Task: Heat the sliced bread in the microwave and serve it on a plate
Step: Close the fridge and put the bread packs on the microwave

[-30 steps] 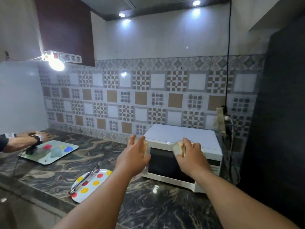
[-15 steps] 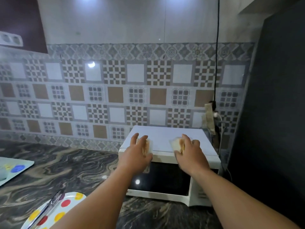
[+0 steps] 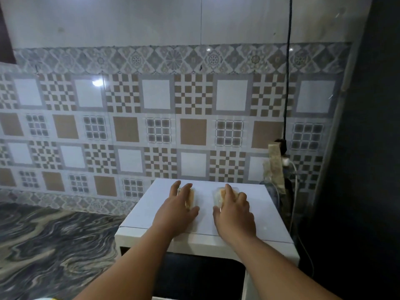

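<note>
Tan bread, two pieces in clear wrap, lies on the white microwave top: left piece, right piece. Likely parked there to free both hands for the door. Left hand and right hand reach forward, palms down, fingers curled over each piece.
</note>
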